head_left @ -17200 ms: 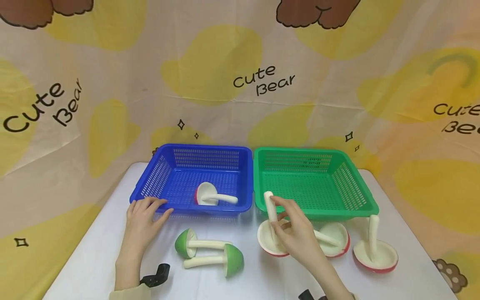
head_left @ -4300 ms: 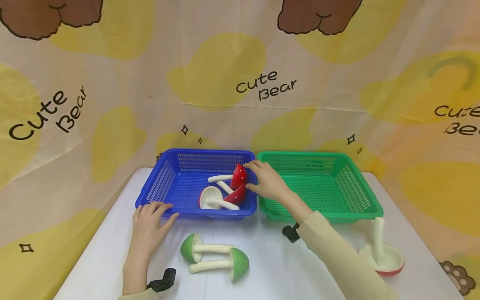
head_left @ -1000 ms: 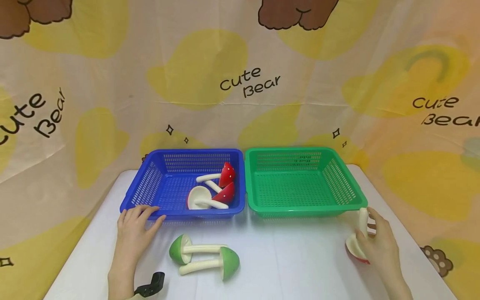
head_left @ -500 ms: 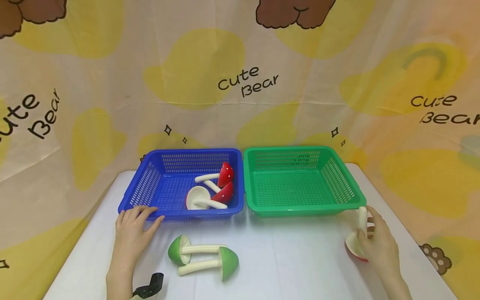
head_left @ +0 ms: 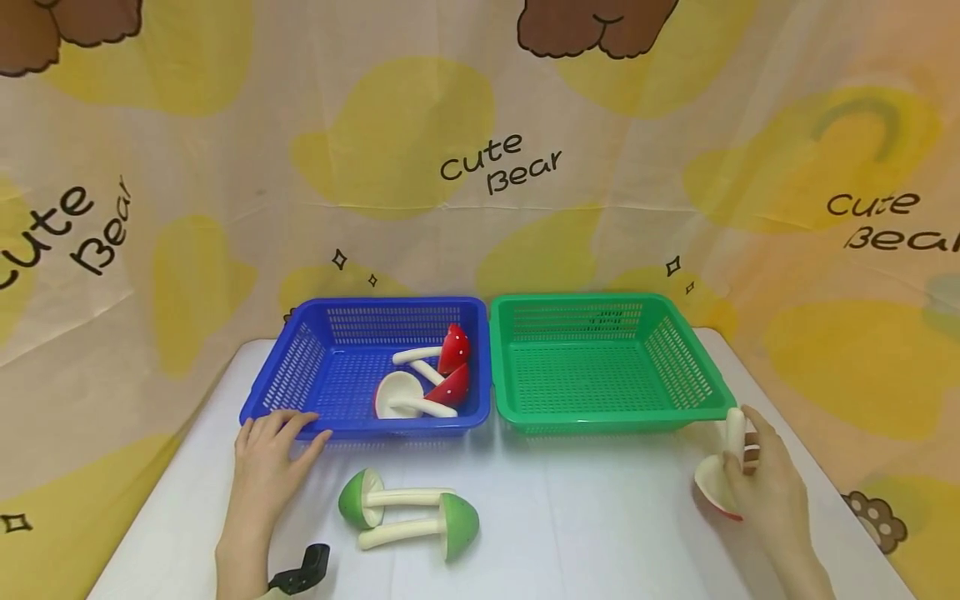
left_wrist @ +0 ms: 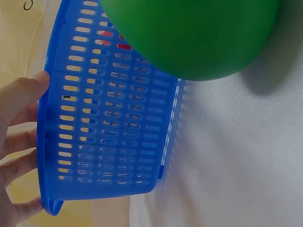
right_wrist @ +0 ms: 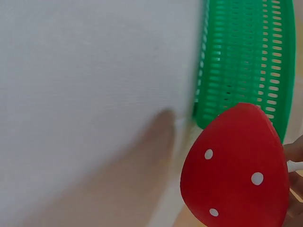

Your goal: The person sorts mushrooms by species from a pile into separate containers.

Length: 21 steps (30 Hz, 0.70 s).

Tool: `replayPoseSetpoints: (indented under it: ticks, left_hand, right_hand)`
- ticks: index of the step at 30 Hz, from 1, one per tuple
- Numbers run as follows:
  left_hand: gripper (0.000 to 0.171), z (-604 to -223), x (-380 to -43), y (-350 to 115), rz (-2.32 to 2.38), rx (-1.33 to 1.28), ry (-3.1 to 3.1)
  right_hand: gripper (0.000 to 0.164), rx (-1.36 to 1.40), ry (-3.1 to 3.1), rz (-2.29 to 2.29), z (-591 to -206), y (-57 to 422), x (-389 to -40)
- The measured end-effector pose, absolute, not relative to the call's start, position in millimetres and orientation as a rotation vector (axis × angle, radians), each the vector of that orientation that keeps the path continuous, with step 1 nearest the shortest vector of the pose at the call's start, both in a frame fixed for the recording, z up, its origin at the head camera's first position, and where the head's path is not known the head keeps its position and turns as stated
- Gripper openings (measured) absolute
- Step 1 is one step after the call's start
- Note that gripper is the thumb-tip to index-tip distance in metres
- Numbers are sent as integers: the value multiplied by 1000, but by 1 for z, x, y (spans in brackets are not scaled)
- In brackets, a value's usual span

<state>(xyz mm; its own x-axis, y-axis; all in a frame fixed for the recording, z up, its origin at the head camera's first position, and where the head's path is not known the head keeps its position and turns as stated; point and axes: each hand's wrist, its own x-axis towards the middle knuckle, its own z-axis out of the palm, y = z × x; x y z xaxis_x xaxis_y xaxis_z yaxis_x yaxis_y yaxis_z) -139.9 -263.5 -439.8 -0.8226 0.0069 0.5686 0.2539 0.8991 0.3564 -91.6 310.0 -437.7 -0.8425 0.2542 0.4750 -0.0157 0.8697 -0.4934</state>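
My right hand (head_left: 768, 492) pinches the white stem of a red-capped toy mushroom (head_left: 714, 483), hollow side up, beside the green basket's front right corner. In the right wrist view its white-dotted red cap (right_wrist: 236, 170) hangs over the white cloth. My left hand (head_left: 266, 462) holds the front rim of the blue basket (head_left: 360, 429); in the left wrist view fingers (left_wrist: 21, 142) reach behind that rim and the thumb lies over it. Inside the blue basket are three red mushrooms (head_left: 450, 387). Two green-capped mushrooms (head_left: 459, 527) lie on the table before it, stems side by side.
The green basket (head_left: 611, 421) stands right against the blue one, with nothing inside. Behind both hangs a printed cloth (head_left: 390, 133). A white cloth covers the table (head_left: 585, 517). A black wrist camera mount (head_left: 303, 571) is on my left wrist.
Two red mushrooms have gone from the table into the blue basket. My right hand has moved to the far-right mushroom, gripped its stem and tilted it, shifting slightly upward. The left hand stays put.
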Motion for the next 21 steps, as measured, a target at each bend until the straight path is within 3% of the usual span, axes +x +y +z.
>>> replayPoseSetpoints:
  ticks: [21]
  left_hand:
    - [29,-440,-140,-263,-573,-185,-2483]
  right_hand:
    - [74,37,-2352,813,-380,272,-97]
